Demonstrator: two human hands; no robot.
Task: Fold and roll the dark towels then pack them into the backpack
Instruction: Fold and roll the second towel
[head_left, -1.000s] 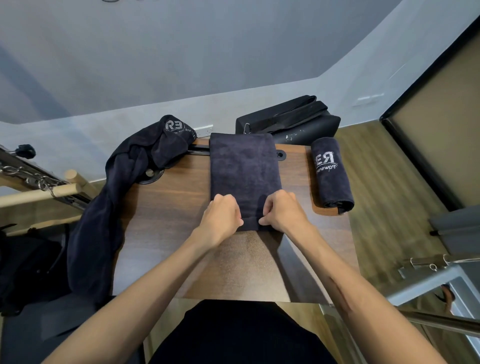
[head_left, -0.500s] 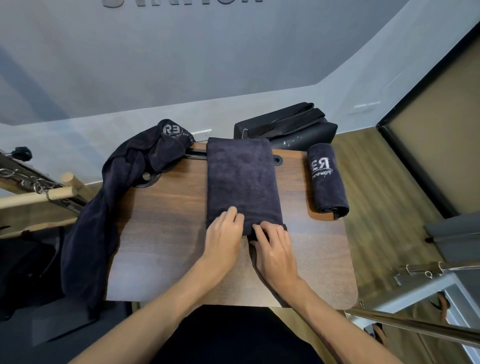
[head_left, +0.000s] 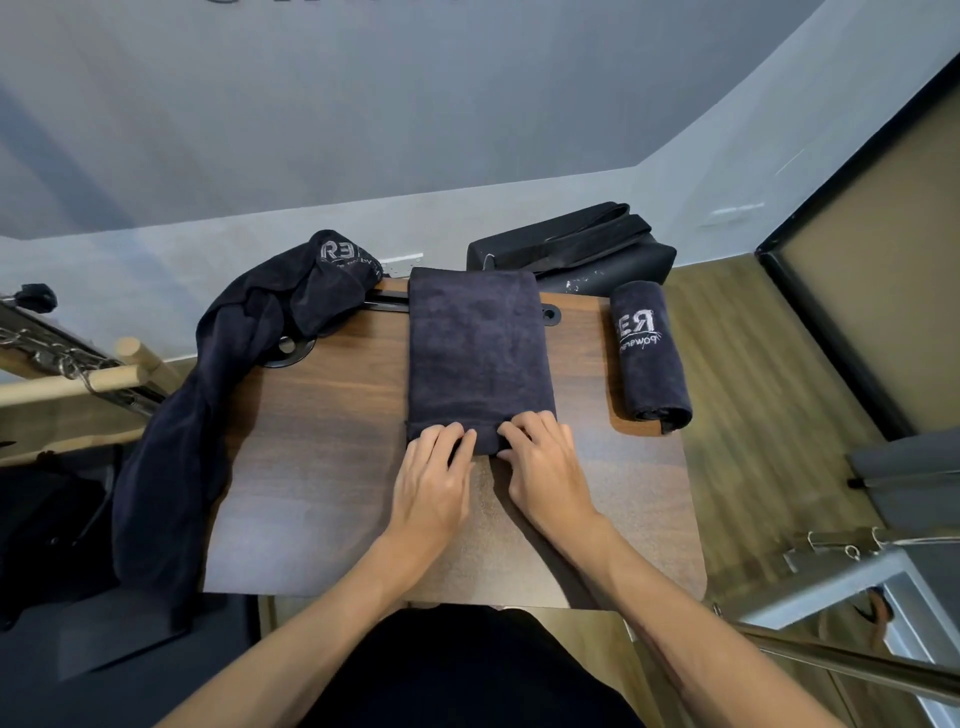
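Observation:
A dark towel (head_left: 475, 353), folded into a long strip, lies down the middle of the wooden table (head_left: 322, 467). Its near end is turned up into a small roll. My left hand (head_left: 431, 478) and my right hand (head_left: 545, 462) lie side by side on that roll, fingers laid over it and pressing. A finished rolled towel (head_left: 649, 358) with white lettering rests at the table's right edge. An unfolded dark towel (head_left: 208, 395) hangs over the left edge. The black backpack (head_left: 576, 249) lies flat behind the table.
A wooden bar with a chain (head_left: 67, 376) juts in from the left. Metal frame parts (head_left: 852, 561) stand at the lower right over wood flooring. A grey wall runs behind the table. Two black fittings (head_left: 288, 351) sit in the tabletop.
A second ago both hands were fists gripping the towel's near edge. They have since flattened onto it and pushed the small roll a little away from me.

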